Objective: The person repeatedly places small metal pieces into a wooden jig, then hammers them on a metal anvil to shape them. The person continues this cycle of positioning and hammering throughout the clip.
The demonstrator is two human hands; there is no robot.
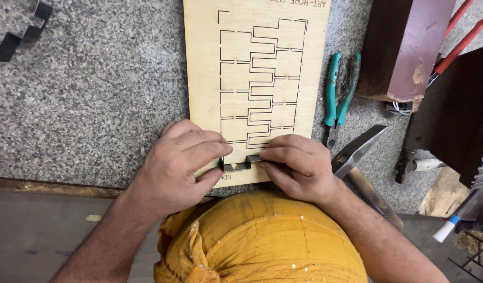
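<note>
Both hands, left hand (pixel 181 160) and right hand (pixel 296 165), pinch bent metal strip (pixel 240 165) over plywood board (pixel 252 78) slot; best kept level.

You're in a workshop: a granite bench (pixel 84 94) carries a laser-cut plywood template (pixel 205 78), teal-handled pliers (pixel 338 94), a hammer (pixel 357 154) and red-handled tools (pixel 459 47).

Surface: speckled granite slab (pixel 95 89) | centre: laser-cut plywood board (pixel 205 63) | right: teal pliers (pixel 333 89), hammer (pixel 357 152) | upper left: bent metal strip (pixel 21 31)
</note>
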